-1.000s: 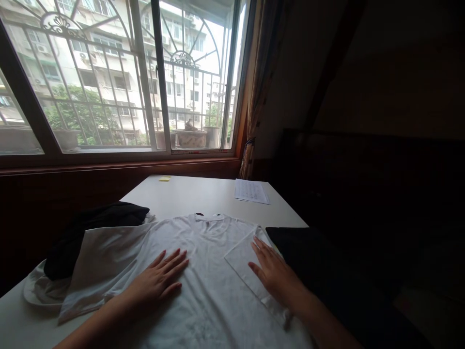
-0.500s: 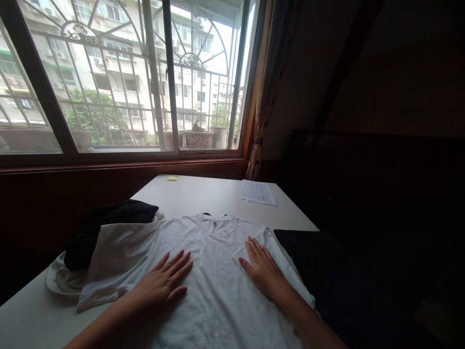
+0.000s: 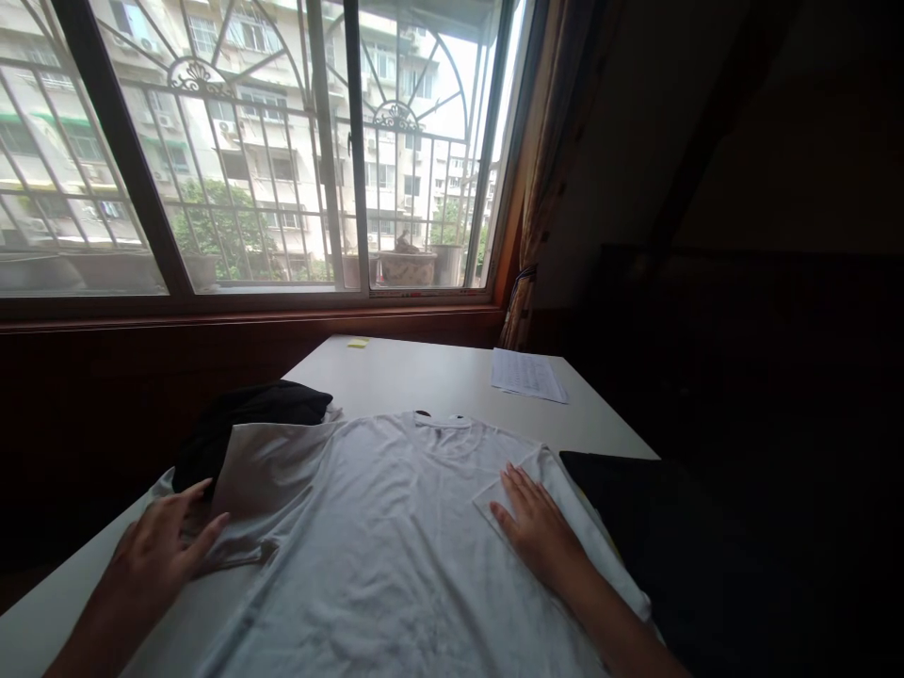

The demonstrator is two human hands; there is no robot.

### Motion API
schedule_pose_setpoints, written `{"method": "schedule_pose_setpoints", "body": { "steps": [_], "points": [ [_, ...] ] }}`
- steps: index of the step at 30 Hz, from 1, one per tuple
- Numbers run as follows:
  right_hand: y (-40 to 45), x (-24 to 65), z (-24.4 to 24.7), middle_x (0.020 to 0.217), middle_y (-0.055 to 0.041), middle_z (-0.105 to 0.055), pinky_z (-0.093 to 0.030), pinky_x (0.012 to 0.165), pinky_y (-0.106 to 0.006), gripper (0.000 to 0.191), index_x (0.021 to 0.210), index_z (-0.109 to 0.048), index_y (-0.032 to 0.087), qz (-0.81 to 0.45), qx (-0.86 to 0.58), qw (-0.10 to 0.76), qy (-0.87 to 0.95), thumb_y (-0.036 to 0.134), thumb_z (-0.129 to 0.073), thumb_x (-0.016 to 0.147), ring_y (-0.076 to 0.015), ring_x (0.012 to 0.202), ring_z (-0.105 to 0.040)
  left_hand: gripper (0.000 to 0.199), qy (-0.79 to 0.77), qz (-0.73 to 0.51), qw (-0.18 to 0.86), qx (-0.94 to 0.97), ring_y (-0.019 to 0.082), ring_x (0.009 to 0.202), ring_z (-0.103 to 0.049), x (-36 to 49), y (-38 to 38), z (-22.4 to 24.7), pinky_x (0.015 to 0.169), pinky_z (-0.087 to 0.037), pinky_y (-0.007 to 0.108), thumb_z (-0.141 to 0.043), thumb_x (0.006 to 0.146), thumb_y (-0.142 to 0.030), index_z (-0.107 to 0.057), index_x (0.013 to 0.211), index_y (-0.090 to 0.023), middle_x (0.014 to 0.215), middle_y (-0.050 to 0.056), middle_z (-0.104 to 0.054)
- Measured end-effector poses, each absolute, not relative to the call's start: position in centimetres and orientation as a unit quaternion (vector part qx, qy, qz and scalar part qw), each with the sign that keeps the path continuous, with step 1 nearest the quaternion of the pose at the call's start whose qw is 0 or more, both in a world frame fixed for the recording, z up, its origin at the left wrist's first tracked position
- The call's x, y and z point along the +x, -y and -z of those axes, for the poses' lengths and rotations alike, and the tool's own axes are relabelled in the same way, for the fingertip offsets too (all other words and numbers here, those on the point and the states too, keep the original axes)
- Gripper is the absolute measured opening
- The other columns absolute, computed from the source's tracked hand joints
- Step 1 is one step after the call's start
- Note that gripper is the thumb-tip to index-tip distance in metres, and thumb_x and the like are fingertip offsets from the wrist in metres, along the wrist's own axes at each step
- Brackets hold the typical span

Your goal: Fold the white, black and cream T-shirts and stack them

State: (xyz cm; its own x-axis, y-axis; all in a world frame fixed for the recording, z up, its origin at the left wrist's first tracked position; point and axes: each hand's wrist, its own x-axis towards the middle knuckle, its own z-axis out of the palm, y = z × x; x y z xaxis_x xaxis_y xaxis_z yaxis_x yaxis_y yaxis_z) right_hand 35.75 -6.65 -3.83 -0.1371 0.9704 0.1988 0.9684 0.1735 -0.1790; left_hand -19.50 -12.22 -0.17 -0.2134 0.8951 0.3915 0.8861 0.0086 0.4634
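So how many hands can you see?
2. The left hand is at the spread-out sleeve of the white shirt; the right hand lies flat on the shirt's other side. No others show, though the picture's right side is very dark.

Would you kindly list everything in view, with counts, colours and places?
T-shirt: one, white, spread on table
Table: one, white, near window
Dark clothing: one heap, black, left of T-shirt
Dark fabric: one piece, black, right of T-shirt
Papers: count unclear, white, table's far right
Sticky note: at least one, yellow, table's far left
Window: one, greyish frame, ahead
Curtain: one, brownish, right of window
Grille: one, pale, outside
Pots: several, grey and brown, outside
Greenery: some, green, outside
Buildings: several, pale, outside
Left hand: one, bare, by T-shirt sleeve
Right hand: one, bare, on T-shirt
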Motion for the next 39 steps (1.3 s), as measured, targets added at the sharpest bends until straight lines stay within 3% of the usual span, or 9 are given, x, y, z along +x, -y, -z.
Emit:
{"method": "schedule_pose_setpoints", "body": {
  "steps": [4,10,19,27,31,35,39],
  "points": [
    [6.5,35.9,4.1,0.162,-0.0152,-0.038,-0.025,0.123,-0.051,0.067,0.153,-0.047,0.011,0.004,-0.636,0.145,0.758,0.053,-0.035,0.102,-0.0307,0.152,-0.031,0.087,-0.752,-0.333,0.108,0.559,0.036,0.093,-0.074,-20.5,12.7,0.9,0.079,-0.061,0.05,-0.053,0.081,-0.075,-0.045,0.144,-0.015,0.103,0.014,-0.073],
    [6.5,36.0,4.2,0.16,-0.0149,-0.041,-0.027,0.123,-0.051,0.065,0.151,-0.048,0.01,0.011,-0.638,0.142,0.756,0.049,-0.037,0.102,-0.0301,0.151,-0.033,0.081,-0.756,-0.324,0.119,0.557,0.033,0.08,-0.073,-19.1,11.9,-0.5,0.069,-0.06,0.045,-0.056,0.078,-0.068,-0.049,0.139,-0.015,0.085,0.006,-0.071],
    [6.3,36.4,4.6,0.158,-0.0147,-0.045,-0.033,0.121,-0.052,0.062,0.148,-0.053,0.012,0.032,-0.624,0.154,0.766,0.049,-0.038,0.101,-0.0324,0.148,-0.038,0.062,-0.659,-0.439,-0.026,0.61,0.024,0.091,-0.067,-16.3,10.5,-5.8,0.078,-0.059,0.036,-0.054,0.09,-0.054,-0.047,0.145,-0.024,0.1,0.003,-0.06],
    [6.3,36.5,4.6,0.156,-0.0148,-0.048,-0.035,0.119,-0.053,0.058,0.146,-0.056,0.013,0.043,-0.61,0.165,0.774,0.047,-0.041,0.101,-0.0333,0.146,-0.041,0.042,-0.566,-0.391,-0.138,0.712,0.02,0.087,-0.068,-10.6,7.6,-10.4,0.069,-0.055,0.027,-0.047,0.102,-0.041,-0.049,0.142,-0.026,0.104,0.004,-0.062],
    [6.3,36.5,4.4,0.155,-0.0145,-0.048,-0.036,0.119,-0.053,0.057,0.145,-0.057,0.013,0.044,-0.608,0.161,0.776,0.046,-0.041,0.101,-0.033,0.146,-0.042,0.036,-0.463,-0.348,-0.118,0.806,0.018,0.089,-0.07,-6.2,8.0,-9.5,0.072,-0.055,0.026,-0.045,0.105,-0.029,-0.051,0.141,-0.026,0.116,0.007,-0.066],
    [6.4,36.5,4.2,0.154,-0.014,-0.05,-0.037,0.118,-0.053,0.055,0.144,-0.058,0.016,0.046,-0.606,0.167,0.776,0.046,-0.042,0.101,-0.0325,0.145,-0.043,0.05,-0.274,-0.183,-0.058,0.942,0.018,0.088,-0.069,-2.0,11.1,-7.4,0.08,-0.058,0.03,-0.041,0.103,-0.011,-0.045,0.149,-0.03,0.107,0.005,-0.071],
    [6.4,36.6,4.1,0.154,-0.0143,-0.051,-0.037,0.118,-0.053,0.055,0.143,-0.059,0.015,0.038,-0.604,0.167,0.779,0.046,-0.043,0.101,-0.033,0.145,-0.043,0.049,-0.218,-0.144,0.003,0.965,0.019,0.098,-0.068,-1.6,13.9,-5.9,0.091,-0.058,0.034,-0.049,0.1,-0.011,-0.05,0.145,-0.03,0.114,0.005,-0.072]
  ]
}}
